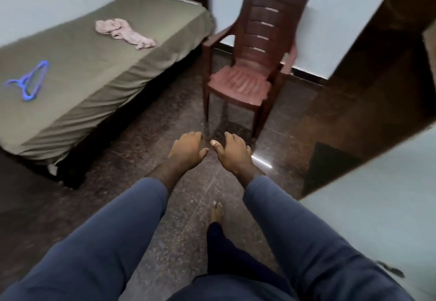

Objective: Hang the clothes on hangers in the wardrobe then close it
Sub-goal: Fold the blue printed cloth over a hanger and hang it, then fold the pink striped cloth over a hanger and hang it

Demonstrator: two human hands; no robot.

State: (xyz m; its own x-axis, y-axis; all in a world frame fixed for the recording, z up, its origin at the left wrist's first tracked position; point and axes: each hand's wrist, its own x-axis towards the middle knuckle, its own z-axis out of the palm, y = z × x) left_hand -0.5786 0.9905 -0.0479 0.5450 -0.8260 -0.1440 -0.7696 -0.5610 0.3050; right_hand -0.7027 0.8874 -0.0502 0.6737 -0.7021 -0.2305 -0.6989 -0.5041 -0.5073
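A crumpled pale pink garment [122, 32] lies on the bed [99, 64], toward its far end. A blue plastic hanger [29, 81] rests flat on the olive sheet near the left edge of view. My left hand [187, 148] and my right hand [232, 152] are stretched out side by side over the dark floor, well to the right of the bed. Both hold nothing, with the fingers loosely curled downward. At the right edge stands a brown wardrobe door or panel [368, 92], open toward me.
A maroon plastic armchair [250, 64] stands against the pale wall just beyond my hands. A light-coloured surface [382, 206] fills the lower right corner. My bare foot [217, 211] is on the speckled stone floor between the bed and the chair.
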